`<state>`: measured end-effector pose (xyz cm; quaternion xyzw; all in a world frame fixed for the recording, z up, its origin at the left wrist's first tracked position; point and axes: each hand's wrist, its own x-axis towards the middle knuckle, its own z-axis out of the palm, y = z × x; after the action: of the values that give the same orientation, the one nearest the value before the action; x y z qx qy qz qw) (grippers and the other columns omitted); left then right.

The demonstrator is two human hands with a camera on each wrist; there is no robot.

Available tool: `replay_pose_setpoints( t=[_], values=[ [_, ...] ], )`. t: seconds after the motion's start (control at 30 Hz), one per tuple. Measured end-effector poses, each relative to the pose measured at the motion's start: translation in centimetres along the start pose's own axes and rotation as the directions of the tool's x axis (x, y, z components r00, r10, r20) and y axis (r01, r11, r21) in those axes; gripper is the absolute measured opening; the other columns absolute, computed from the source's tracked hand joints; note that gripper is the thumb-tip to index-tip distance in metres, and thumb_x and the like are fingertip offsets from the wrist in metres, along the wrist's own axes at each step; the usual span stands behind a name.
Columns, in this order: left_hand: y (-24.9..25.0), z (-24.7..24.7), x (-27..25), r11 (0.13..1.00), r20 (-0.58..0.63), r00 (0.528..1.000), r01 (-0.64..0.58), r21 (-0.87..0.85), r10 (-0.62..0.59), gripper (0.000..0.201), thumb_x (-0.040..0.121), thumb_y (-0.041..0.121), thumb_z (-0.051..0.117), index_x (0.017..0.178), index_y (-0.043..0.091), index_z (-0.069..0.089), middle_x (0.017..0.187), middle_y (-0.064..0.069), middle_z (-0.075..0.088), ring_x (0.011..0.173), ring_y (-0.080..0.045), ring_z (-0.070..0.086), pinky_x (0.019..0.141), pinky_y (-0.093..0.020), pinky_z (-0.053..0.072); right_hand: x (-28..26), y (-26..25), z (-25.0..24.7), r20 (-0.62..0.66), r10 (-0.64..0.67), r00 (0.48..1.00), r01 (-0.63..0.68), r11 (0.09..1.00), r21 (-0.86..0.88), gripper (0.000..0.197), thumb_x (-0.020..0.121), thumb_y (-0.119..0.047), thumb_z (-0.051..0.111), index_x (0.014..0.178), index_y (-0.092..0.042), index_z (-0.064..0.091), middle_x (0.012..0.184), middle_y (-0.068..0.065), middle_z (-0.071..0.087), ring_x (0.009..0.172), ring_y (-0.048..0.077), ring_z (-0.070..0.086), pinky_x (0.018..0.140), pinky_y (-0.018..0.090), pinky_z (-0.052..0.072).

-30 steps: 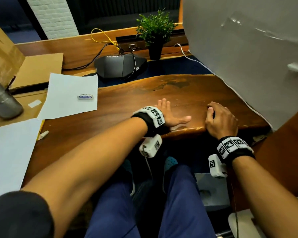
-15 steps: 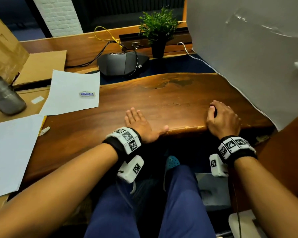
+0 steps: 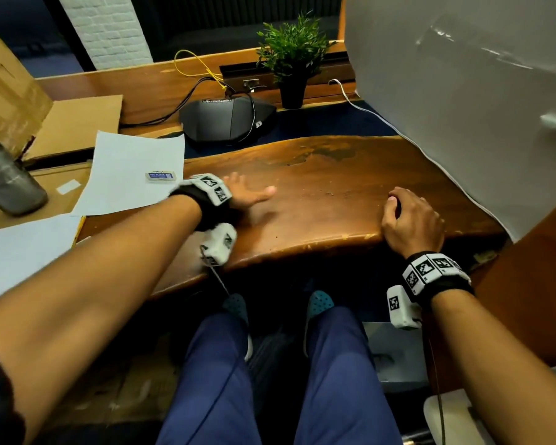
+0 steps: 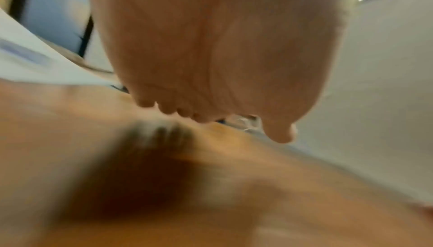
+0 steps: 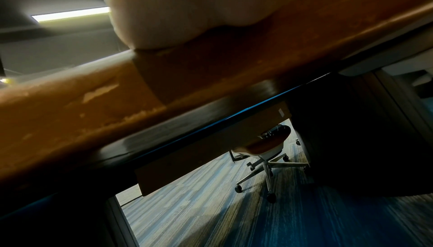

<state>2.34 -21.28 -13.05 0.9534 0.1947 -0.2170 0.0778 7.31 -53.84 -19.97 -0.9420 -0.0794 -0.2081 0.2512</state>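
The left hand [image 3: 249, 197] is held flat over the wooden surface [image 3: 334, 194], fingers straight and slightly spread, thumb pointing right; nothing is grasped. In the left wrist view the open palm [image 4: 222, 56] is seen above the blurred surface [image 4: 304, 204], with a shadow beneath it; whether the palm touches cannot be told. The right hand [image 3: 411, 220] is rested on the near edge of the surface, well apart from the left, with fingers curled under. A dark patch is seen between its thumb and fingers, but whether anything is held cannot be told. In the right wrist view the heel of the hand [image 5: 199, 10] is pressed on the rounded edge [image 5: 93, 103]. An eraser [image 3: 161, 176] is laid on a paper sheet [image 3: 126, 187] near the left wrist. A grey bottle [image 3: 7, 181] is stood at the far left.
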Motion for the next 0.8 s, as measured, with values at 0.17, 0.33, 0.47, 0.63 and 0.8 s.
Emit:
replay_pose_setpoints(
  t=[0.17,0.33,0.47,0.63,0.8],
  values=[
    [-0.4,0.4,-0.1,0.995,0.063,0.997,-0.040,0.090,0.034,0.119,0.073,0.092,0.022,0.157,0.012,-0.007,0.163,-0.008,-0.018,0.150,-0.028,-0.011,0.120,-0.050,-0.006,0.0,-0.1,0.0,-0.012,-0.003,1.000,0.003,1.000,-0.015,0.030,0.097,-0.034,0.044,0.112,-0.019,0.066,0.118,0.005,0.069,0.104,0.034,0.062,0.082,0.040,0.048],
    [9.6,3.1,-1.6,0.916,0.117,0.926,-0.373,0.147,0.358,0.120,0.073,0.093,0.022,0.155,0.012,-0.013,0.161,-0.007,-0.023,0.149,-0.027,-0.017,0.121,-0.051,-0.006,-0.1,-0.3,-0.4,0.001,-0.002,1.000,0.002,1.000,-0.015,0.030,0.098,-0.034,0.045,0.115,-0.019,0.066,0.122,0.004,0.068,0.107,0.033,0.062,0.085,0.040,0.048],
    [13.7,3.1,-2.4,0.858,0.188,0.853,-0.508,0.076,0.488,0.098,0.089,0.078,0.026,0.156,0.016,-0.009,0.163,-0.002,-0.017,0.151,-0.021,-0.011,0.122,-0.048,-0.004,-0.3,-0.4,-0.7,0.015,-0.010,1.000,0.010,1.000,-0.012,0.031,0.098,-0.032,0.047,0.118,-0.018,0.066,0.125,0.005,0.067,0.110,0.033,0.061,0.088,0.040,0.048],
    [7.2,-0.8,-0.6,0.912,0.047,0.911,-0.410,-0.005,0.410,0.093,0.091,0.075,0.020,0.156,0.016,-0.009,0.163,-0.003,-0.017,0.151,-0.018,-0.008,0.122,-0.046,-0.002,-0.3,-0.6,-0.8,0.004,0.001,1.000,-0.001,1.000,-0.004,0.029,0.099,-0.032,0.046,0.114,-0.018,0.066,0.120,0.006,0.068,0.106,0.033,0.062,0.085,0.039,0.048],
    [4.0,-0.2,2.8,0.964,0.040,0.977,-0.213,0.158,0.209,0.092,0.093,0.071,0.026,0.157,0.012,-0.005,0.163,-0.007,-0.016,0.151,-0.025,-0.010,0.121,-0.045,-0.003,-0.3,-0.7,-0.7,-0.024,0.006,1.000,-0.007,1.000,-0.008,0.029,0.100,-0.032,0.044,0.109,-0.017,0.067,0.115,0.007,0.070,0.101,0.034,0.062,0.082,0.039,0.048]
  ],
)
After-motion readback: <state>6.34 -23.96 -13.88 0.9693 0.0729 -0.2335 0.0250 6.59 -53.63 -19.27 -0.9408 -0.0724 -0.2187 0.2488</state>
